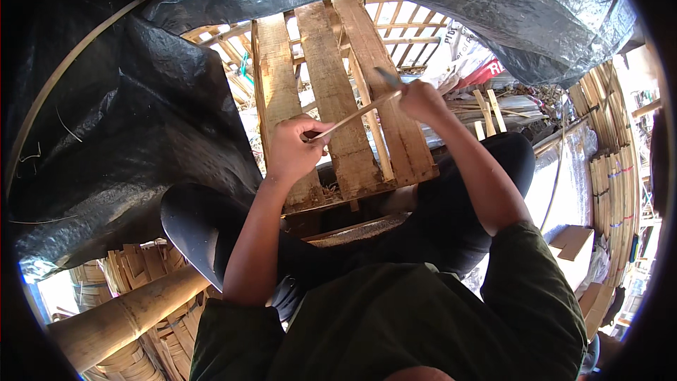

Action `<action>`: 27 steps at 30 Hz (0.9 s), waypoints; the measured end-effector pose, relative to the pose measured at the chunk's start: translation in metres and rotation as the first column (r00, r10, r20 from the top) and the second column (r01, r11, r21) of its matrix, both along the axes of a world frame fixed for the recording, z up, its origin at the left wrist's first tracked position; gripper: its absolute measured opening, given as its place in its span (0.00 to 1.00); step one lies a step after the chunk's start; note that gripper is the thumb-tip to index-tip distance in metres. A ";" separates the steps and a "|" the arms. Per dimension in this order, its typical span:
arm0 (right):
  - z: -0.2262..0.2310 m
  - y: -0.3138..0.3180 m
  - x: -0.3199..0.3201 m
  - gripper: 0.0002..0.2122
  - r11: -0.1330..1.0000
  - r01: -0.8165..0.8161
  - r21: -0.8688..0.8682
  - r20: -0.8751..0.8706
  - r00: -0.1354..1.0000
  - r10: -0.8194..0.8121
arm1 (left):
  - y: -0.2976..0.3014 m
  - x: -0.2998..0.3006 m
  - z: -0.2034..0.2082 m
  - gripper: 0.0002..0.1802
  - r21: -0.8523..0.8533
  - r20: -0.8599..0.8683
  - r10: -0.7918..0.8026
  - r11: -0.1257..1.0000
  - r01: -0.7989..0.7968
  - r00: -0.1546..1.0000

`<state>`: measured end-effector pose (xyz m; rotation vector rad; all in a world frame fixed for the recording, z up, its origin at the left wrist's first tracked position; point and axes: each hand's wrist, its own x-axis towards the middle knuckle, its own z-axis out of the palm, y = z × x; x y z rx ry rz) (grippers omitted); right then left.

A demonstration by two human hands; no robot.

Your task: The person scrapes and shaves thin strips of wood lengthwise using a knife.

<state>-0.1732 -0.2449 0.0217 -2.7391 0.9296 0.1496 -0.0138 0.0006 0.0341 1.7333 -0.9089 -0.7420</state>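
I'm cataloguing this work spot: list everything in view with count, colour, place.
Planks: three wide, brown, centre
Thin strip: one, pale, above planks
Knife: one, grey blade, above right plank
Slats: many, tan, beyond planks
Cord: one, green, among slats
Sacking: count unclear, white and red, upper right
Sheeting: count unclear, black, left and top
Bamboo pole: one, tan, lower left
Strip bundles: several, tan, right
Cardboard: count unclear, brown, lower right
Trousers: one pair, black, below planks
Shirt: one, dark green, bottom
Left hand: one, bare, gripping strip
Right hand: one, bare, holding knife

a makeshift workshop, shown by its rough plank bench (325, 63), black plastic sheeting (148, 120) and bundled strips (611, 187).
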 end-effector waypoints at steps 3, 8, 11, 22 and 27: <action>-0.005 -0.018 0.001 0.19 0.976 0.203 0.077 -0.047 0.979 -0.200 | 0.002 -0.003 -0.005 0.10 -0.082 0.135 0.005 0.997 0.006 0.991; -0.023 -0.018 -0.004 0.21 0.911 0.377 0.167 0.087 0.915 -0.395 | 0.001 -0.006 0.002 0.10 -0.122 0.250 -0.022 0.991 0.054 0.968; -0.019 -0.014 0.003 0.21 0.907 0.390 0.158 0.078 0.911 -0.405 | 0.004 -0.004 0.002 0.11 -0.115 0.293 -0.025 0.991 0.061 0.956; 0.000 0.003 0.001 0.21 0.876 0.385 0.290 0.098 0.899 -0.427 | 0.020 -0.003 0.020 0.12 0.079 0.321 -0.098 0.994 0.076 0.942; 0.004 0.007 0.008 0.23 0.864 0.377 0.333 0.086 0.901 -0.426 | 0.036 -0.009 0.041 0.11 0.079 0.280 -0.131 0.990 0.114 0.951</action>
